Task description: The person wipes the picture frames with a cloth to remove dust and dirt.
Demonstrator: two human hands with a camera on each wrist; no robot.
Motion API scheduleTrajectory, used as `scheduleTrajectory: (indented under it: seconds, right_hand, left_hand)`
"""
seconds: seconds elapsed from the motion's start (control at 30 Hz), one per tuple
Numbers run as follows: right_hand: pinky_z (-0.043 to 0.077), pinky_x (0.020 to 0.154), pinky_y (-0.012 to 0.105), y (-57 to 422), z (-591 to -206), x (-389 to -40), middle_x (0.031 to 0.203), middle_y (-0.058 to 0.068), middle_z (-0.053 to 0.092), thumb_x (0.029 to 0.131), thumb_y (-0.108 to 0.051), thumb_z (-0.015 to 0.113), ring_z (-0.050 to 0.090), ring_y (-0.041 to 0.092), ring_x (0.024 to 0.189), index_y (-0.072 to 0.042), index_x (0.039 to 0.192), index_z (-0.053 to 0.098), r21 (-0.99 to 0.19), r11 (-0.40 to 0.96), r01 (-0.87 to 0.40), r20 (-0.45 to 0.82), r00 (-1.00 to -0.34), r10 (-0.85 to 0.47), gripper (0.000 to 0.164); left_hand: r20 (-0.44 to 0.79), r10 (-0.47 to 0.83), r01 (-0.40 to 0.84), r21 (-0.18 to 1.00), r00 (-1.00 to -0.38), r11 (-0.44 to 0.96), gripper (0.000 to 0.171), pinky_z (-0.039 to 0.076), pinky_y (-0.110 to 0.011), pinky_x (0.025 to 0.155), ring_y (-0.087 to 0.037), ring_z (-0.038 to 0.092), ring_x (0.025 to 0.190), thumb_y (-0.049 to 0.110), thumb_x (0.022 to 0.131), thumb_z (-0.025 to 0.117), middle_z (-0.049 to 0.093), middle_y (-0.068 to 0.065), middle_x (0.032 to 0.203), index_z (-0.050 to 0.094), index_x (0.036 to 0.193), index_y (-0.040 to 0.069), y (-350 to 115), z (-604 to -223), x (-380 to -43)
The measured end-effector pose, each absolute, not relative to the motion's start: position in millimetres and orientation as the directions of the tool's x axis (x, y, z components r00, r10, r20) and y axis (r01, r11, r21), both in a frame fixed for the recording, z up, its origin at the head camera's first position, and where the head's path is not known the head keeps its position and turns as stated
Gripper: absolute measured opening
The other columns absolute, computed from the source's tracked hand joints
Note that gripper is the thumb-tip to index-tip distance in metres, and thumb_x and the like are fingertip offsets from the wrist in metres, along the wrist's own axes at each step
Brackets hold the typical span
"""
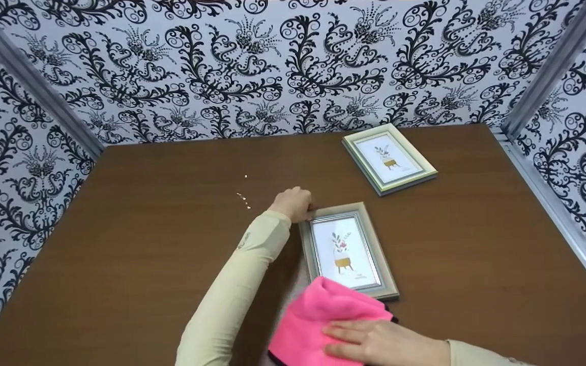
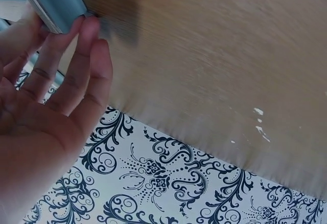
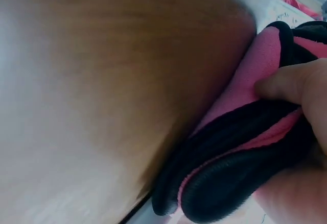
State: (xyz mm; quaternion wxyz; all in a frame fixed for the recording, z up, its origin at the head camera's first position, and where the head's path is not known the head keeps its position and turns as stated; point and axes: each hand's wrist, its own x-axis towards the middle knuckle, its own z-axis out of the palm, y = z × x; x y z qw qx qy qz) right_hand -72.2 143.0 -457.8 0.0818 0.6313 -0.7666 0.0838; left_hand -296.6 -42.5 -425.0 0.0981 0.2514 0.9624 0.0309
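Note:
My left hand (image 1: 293,204) grips the upper left corner of a picture frame (image 1: 376,244) with a beige border and a plant print. Up close in the left wrist view, the fingertips pinch the bluish-looking frame corner (image 2: 61,2). A pink cloth (image 1: 300,320) with black edging covers the frame's lower left part. My right hand (image 1: 374,343) presses on this cloth, two fingers laid across it. In the right wrist view the cloth (image 3: 242,99) is folded thick, and the thumb holds it from above. Whatever lies under the cloth is hidden.
A second picture frame (image 1: 415,152), pale with a similar print, lies near the back right of the brown table (image 1: 145,229). Several small white marks (image 1: 243,200) show left of the left hand. Patterned panels (image 1: 252,66) stand at the back and sides.

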Motion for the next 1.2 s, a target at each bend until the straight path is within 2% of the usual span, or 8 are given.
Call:
scheduleTrajectory:
  seconds: [0.13, 0.3, 0.5, 0.6, 0.83, 0.93, 1.03, 1.2]
  right_hand:
    - [0.033, 0.095, 0.023, 157.6, -453.1, -77.5, 0.129, 0.008, 0.047, 0.09, -0.019, 0.049, 0.042, 0.015, 0.118, -0.005, 0.129, 0.044, -0.186, 0.191, -0.964, 0.293, -0.24, -0.925, 0.042]
    - [0.034, 0.094, 0.022, 187.5, -443.9, -81.7, 0.126, 0.001, 0.05, 0.079, 0.0, 0.049, 0.045, 0.012, 0.115, -0.006, 0.127, 0.047, -0.353, 0.211, -0.912, 0.297, -0.323, -0.899, 0.048]
    - [0.036, 0.092, 0.02, 220.3, -437.4, -88.3, 0.117, -0.001, 0.057, 0.055, 0.014, 0.048, 0.052, 0.013, 0.107, -0.008, 0.118, 0.056, -0.324, 0.31, -0.894, 0.275, -0.403, -0.873, 0.068]
    - [0.036, 0.091, 0.019, 224.5, -436.8, -90.7, 0.115, -0.003, 0.058, 0.056, 0.015, 0.047, 0.053, 0.012, 0.106, -0.01, 0.118, 0.057, -0.296, 0.345, -0.891, 0.261, -0.423, -0.868, 0.067]
    - [0.034, 0.094, 0.023, 198.6, -438.1, -90.8, 0.126, 0.0, 0.05, 0.058, 0.012, 0.05, 0.046, 0.012, 0.115, -0.008, 0.127, 0.048, -0.317, 0.232, -0.919, 0.265, -0.321, -0.909, 0.071]
    - [0.033, 0.095, 0.024, 182.4, -438.2, -90.0, 0.129, 0.001, 0.047, 0.066, 0.006, 0.054, 0.043, 0.012, 0.118, -0.007, 0.128, 0.046, -0.305, 0.194, -0.933, 0.262, -0.277, -0.924, 0.064]
    - [0.033, 0.095, 0.024, 167.1, -435.2, -88.6, 0.13, 0.002, 0.047, 0.074, -0.002, 0.057, 0.041, 0.011, 0.119, -0.008, 0.129, 0.045, -0.223, 0.195, -0.955, 0.227, -0.246, -0.942, 0.057]
    - [0.039, 0.09, 0.024, 150.4, -422.2, -86.9, 0.118, 0.002, 0.054, 0.076, -0.006, 0.059, 0.049, 0.013, 0.11, -0.009, 0.12, 0.053, 0.022, 0.23, -0.973, 0.229, -0.219, -0.948, 0.045]
  left_hand:
    - [-0.176, 0.516, 0.505, 0.105, -0.838, 0.856, 0.011, 0.048, -0.038, 0.059, -0.02, 0.055, 0.072, 0.02, 0.075, 0.069, 0.059, -0.004, 0.076, 0.064, 0.071, 0.011, -43.5, -428.1, -299.5]
    - [-0.219, 0.522, 0.514, 0.096, -0.824, 0.852, 0.008, 0.048, -0.039, 0.066, -0.021, 0.056, 0.08, 0.017, 0.077, 0.068, 0.061, -0.005, 0.085, 0.067, 0.082, 0.01, -45.0, -425.1, -298.1]
    - [-0.179, 0.563, 0.553, 0.106, -0.807, 0.827, 0.006, 0.044, -0.035, 0.058, -0.016, 0.047, 0.067, 0.014, 0.078, 0.065, 0.053, 0.001, 0.071, 0.063, 0.074, 0.01, -51.6, -421.0, -293.2]
    - [-0.153, 0.573, 0.562, 0.113, -0.805, 0.82, 0.012, 0.04, -0.034, 0.053, -0.016, 0.043, 0.062, 0.013, 0.078, 0.064, 0.047, 0.001, 0.064, 0.058, 0.067, 0.01, -54.4, -421.0, -291.9]
    - [-0.156, 0.551, 0.543, 0.093, -0.82, 0.834, 0.011, 0.041, -0.035, 0.054, -0.016, 0.044, 0.063, 0.015, 0.078, 0.064, 0.048, 0.001, 0.065, 0.059, 0.069, 0.011, -54.2, -422.4, -292.2]
    - [-0.16, 0.544, 0.538, 0.087, -0.823, 0.839, 0.008, 0.044, -0.036, 0.058, -0.017, 0.047, 0.066, 0.016, 0.078, 0.064, 0.053, 0.0, 0.069, 0.062, 0.072, 0.011, -51.5, -423.0, -293.4]
    - [-0.167, 0.54, 0.534, 0.083, -0.825, 0.841, 0.006, 0.046, -0.038, 0.061, -0.019, 0.051, 0.072, 0.016, 0.078, 0.064, 0.057, -0.002, 0.075, 0.064, 0.075, 0.011, -48.0, -423.3, -295.1]
    - [-0.162, 0.544, 0.54, 0.074, -0.823, 0.838, 0.007, 0.048, -0.039, 0.064, -0.021, 0.056, 0.078, 0.018, 0.078, 0.065, 0.061, -0.004, 0.081, 0.065, 0.076, 0.011, -43.9, -425.3, -298.4]
